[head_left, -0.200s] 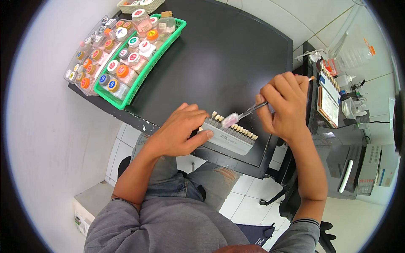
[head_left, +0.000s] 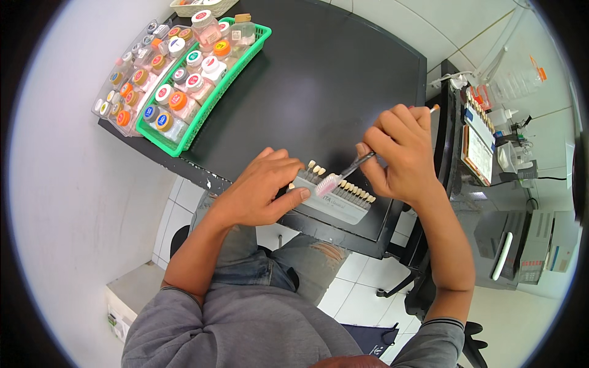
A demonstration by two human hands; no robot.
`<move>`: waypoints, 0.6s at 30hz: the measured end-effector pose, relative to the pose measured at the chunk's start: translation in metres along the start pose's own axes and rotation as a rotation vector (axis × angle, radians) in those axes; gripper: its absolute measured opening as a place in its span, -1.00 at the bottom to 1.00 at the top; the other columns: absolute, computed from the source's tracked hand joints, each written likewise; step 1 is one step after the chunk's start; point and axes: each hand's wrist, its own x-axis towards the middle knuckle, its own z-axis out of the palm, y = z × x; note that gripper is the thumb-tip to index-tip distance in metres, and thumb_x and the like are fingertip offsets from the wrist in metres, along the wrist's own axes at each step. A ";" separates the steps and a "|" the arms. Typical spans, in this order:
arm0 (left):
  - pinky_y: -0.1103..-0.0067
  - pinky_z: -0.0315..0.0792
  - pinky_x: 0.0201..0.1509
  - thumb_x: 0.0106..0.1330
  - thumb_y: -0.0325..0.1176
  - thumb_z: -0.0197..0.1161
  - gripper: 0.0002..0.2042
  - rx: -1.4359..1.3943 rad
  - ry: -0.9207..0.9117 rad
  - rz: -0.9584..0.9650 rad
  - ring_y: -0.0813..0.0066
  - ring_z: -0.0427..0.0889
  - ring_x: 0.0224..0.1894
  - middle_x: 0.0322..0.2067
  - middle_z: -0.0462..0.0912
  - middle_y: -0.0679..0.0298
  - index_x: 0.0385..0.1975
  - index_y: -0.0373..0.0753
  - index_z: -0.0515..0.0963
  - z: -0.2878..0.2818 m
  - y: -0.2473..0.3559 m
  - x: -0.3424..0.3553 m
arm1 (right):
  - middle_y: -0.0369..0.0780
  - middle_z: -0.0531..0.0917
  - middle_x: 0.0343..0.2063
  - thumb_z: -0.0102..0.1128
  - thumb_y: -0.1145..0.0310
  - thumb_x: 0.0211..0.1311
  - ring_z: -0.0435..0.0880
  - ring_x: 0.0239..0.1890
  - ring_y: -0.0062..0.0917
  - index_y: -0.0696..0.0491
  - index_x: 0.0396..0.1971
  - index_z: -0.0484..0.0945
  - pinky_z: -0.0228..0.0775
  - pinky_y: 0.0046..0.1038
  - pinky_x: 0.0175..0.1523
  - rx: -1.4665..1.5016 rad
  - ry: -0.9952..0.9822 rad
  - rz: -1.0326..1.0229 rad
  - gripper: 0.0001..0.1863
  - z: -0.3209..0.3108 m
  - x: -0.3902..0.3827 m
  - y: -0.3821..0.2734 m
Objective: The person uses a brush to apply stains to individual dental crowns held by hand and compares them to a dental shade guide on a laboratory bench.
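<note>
Toothbrush (head_left: 345, 173), just one, was pinched by the right hand (head_left: 402, 156) over one grey shade guide (head_left: 340, 210), gripped by the left hand (head_left: 264, 190) near the table's (head_left: 325, 73) near edge; one green basket (head_left: 199, 119) stood far left.

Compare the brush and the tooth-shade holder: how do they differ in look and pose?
The brush is slim, with pale pink-and-white bristles and a dark handle; the holder is a wide grey bar with a row of tooth samples.
The brush slants down from the right hand; the holder sits along the table's near edge, steadied at its left end by the left hand.
Both are hand-held.
</note>
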 end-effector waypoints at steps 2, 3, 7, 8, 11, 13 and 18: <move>0.29 0.25 -0.04 0.53 -0.18 0.32 -0.67 -0.021 0.057 0.031 0.18 0.37 -0.28 -0.46 0.41 0.20 -0.42 -0.25 0.45 0.003 0.001 0.001 | -0.29 0.45 -0.41 0.49 0.34 0.07 0.46 -0.29 -0.34 -0.02 -0.43 0.57 0.17 -0.23 -0.05 -0.031 -0.025 0.004 -0.80 0.004 0.001 0.004; 0.29 0.25 -0.04 0.54 -0.18 0.32 -0.67 -0.020 0.056 0.033 0.18 0.37 -0.28 -0.46 0.42 0.20 -0.42 -0.24 0.45 0.003 0.000 0.001 | -0.29 0.45 -0.41 0.49 0.34 0.07 0.46 -0.28 -0.34 -0.02 -0.42 0.57 0.17 -0.22 -0.05 -0.055 -0.017 0.011 -0.80 0.003 0.003 0.007; 0.29 0.25 -0.04 0.55 -0.19 0.31 -0.68 -0.007 0.037 0.019 0.18 0.38 -0.27 -0.45 0.42 0.20 -0.41 -0.24 0.45 0.001 0.001 0.001 | -0.29 0.44 -0.40 0.49 0.33 0.10 0.47 -0.28 -0.33 -0.02 -0.41 0.57 0.17 -0.20 -0.04 -0.055 -0.027 0.031 -0.80 -0.002 0.002 0.011; 0.29 0.25 -0.04 0.55 -0.19 0.31 -0.68 -0.002 0.029 0.010 0.18 0.38 -0.27 -0.45 0.43 0.20 -0.41 -0.24 0.45 0.001 0.002 0.002 | -0.29 0.44 -0.40 0.48 0.33 0.10 0.47 -0.28 -0.33 -0.02 -0.42 0.57 0.16 -0.20 -0.05 -0.054 -0.024 0.022 -0.80 0.000 0.002 0.011; 0.29 0.25 -0.02 0.56 -0.15 0.33 -0.69 -0.011 -0.007 0.006 0.19 0.37 -0.21 -0.35 0.46 0.18 -0.28 -0.30 0.55 0.000 -0.001 -0.001 | -0.28 0.43 -0.41 0.49 0.31 0.11 0.46 -0.27 -0.33 -0.02 -0.42 0.56 0.17 -0.20 -0.04 -0.108 -0.043 0.037 -0.79 -0.005 0.004 0.013; 0.29 0.25 -0.01 0.56 -0.16 0.33 -0.70 0.015 -0.020 -0.002 0.19 0.38 -0.21 -0.35 0.47 0.18 -0.28 -0.30 0.55 -0.001 -0.001 -0.001 | -0.28 0.42 -0.41 0.49 0.30 0.11 0.46 -0.27 -0.32 -0.02 -0.41 0.56 0.18 -0.20 -0.03 -0.067 -0.045 0.055 -0.78 -0.006 0.003 0.010; 0.29 0.25 -0.03 0.54 -0.19 0.32 -0.70 -0.014 0.051 0.038 0.18 0.38 -0.26 -0.44 0.44 0.20 -0.38 -0.25 0.49 0.003 0.000 0.001 | -0.27 0.46 -0.40 0.46 0.34 0.14 0.45 -0.28 -0.32 -0.01 -0.40 0.59 0.18 -0.21 -0.03 -0.005 -0.047 0.011 -0.83 0.005 0.003 0.005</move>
